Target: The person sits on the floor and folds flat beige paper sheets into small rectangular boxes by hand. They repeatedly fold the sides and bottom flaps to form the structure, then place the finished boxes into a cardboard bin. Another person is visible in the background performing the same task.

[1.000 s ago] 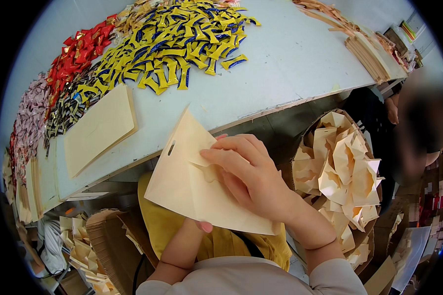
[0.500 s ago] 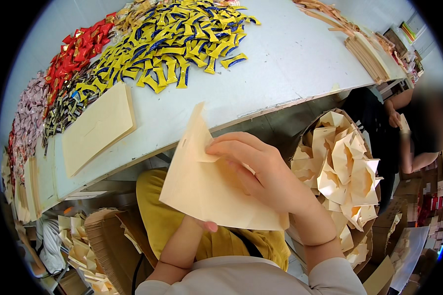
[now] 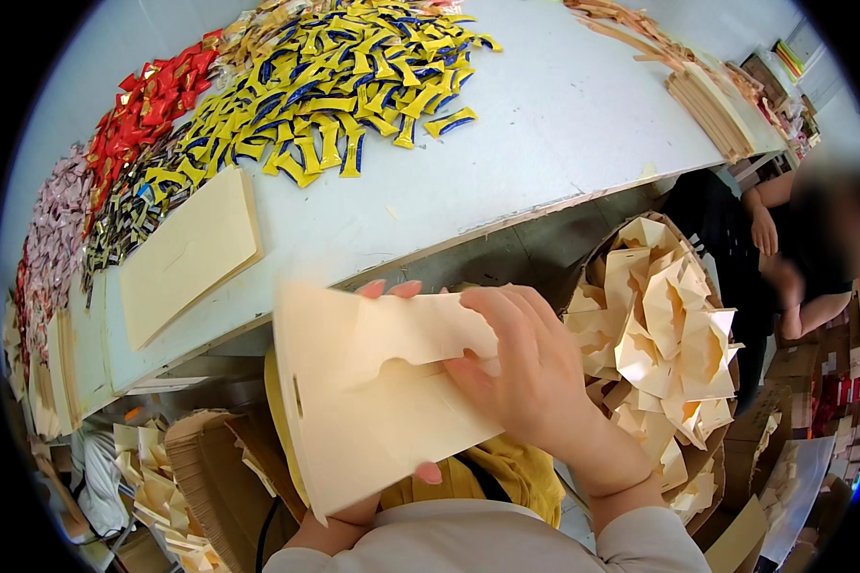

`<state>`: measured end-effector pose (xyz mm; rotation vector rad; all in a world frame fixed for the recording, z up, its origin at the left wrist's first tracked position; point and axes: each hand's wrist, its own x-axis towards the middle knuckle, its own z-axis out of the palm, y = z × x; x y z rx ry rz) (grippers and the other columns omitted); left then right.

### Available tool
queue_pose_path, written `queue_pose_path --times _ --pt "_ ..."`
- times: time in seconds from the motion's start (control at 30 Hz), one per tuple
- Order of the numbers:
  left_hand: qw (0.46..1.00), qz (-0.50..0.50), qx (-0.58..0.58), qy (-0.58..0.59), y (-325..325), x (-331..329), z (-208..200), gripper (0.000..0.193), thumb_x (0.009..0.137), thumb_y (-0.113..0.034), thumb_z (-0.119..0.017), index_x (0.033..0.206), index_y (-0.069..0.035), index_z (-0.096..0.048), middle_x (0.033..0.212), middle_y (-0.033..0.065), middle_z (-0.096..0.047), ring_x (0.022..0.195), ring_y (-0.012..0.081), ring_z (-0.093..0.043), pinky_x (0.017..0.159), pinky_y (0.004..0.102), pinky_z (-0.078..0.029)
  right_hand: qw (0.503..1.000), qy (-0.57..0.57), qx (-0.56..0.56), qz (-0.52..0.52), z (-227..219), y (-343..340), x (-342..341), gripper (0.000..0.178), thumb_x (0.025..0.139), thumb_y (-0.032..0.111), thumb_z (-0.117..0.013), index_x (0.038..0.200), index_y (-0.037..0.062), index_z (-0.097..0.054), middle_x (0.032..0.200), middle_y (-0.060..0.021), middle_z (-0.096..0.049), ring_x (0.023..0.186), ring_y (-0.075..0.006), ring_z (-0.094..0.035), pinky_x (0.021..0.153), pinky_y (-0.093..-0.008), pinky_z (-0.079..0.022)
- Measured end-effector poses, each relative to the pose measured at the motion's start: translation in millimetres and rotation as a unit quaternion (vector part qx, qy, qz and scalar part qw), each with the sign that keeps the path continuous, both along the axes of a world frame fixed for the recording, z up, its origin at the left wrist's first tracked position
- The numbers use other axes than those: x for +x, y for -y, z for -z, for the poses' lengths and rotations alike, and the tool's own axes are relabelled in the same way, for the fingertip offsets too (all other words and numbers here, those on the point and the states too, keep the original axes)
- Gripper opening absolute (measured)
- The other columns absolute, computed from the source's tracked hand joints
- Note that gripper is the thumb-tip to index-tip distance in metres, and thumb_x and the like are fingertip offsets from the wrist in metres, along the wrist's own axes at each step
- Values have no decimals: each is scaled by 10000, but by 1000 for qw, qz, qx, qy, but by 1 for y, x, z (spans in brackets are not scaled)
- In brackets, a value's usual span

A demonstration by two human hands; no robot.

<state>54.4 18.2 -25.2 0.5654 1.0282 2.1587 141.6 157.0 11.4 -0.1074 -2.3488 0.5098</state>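
A flat cream paper bag [image 3: 354, 401] lies tilted across my lap, with a small slot near its left edge and a curved notch in its middle. My left hand [image 3: 406, 288] grips it from beneath; fingertips curl over the far edge and the thumb tip shows at the near edge, while the palm is hidden. Over the bag's right part, my right hand [image 3: 535, 372] bends its fingers and thumb around the notched flap.
On the white table [image 3: 564, 115] lie a stack of flat cream bags [image 3: 191, 258], heaped yellow-and-blue packets [image 3: 354, 76] and red packets [image 3: 153, 95]. Opened bags [image 3: 669, 344] fill a carton at my right; another carton [image 3: 210, 468] stands left. A person [image 3: 774, 229] sits at right.
The bag has swung lower and left, turning its notched face up. My left hand's fingers now show over its far edge, and my right hand has shifted right and down.
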Motion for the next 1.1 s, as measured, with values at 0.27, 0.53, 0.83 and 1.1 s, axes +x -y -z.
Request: queue_pose_path --times 0.27,0.53,0.83,1.1 --pt "998 35 24 -44 13 4 -6 1506 319 -416 -1035 1533 -130 -192 1510 129 -313 1438 346 -311 1191 486 -314 996 -29 84 -11 15 5 4 418 689 43 -700 1085 -59 -612 1023 -166 -661 898 -287 -674 706 -339 -563" --pt "993 78 40 -81 2 -7 13 1398 392 -381 -1022 1512 -155 -216 1504 124 -302 1451 331 -284 1182 493 -317 998 7 57 4 13 10 2 407 677 32 -674 1060 -86 -610 1062 -203 -670 957 -317 -697 718 -345 -582" --pt "995 35 37 -84 -3 -14 13 1297 476 -453 -987 1501 -113 -268 1484 178 -356 1414 376 -352 1158 540 -353 989 -35 141 -34 15 -4 -2 288 732 41 -671 999 -51 -615 988 -178 -682 877 -307 -713 667 -329 -580" --pt "988 18 37 -151 -10 -14 19 1336 457 -544 -965 1501 -60 -286 1459 219 -408 1364 396 -430 1128 565 -400 951 177 -225 -112 -7 -38 -4 226 781 50 -681 997 33 -619 865 -135 -682 792 -340 -673 668 -401 -549"
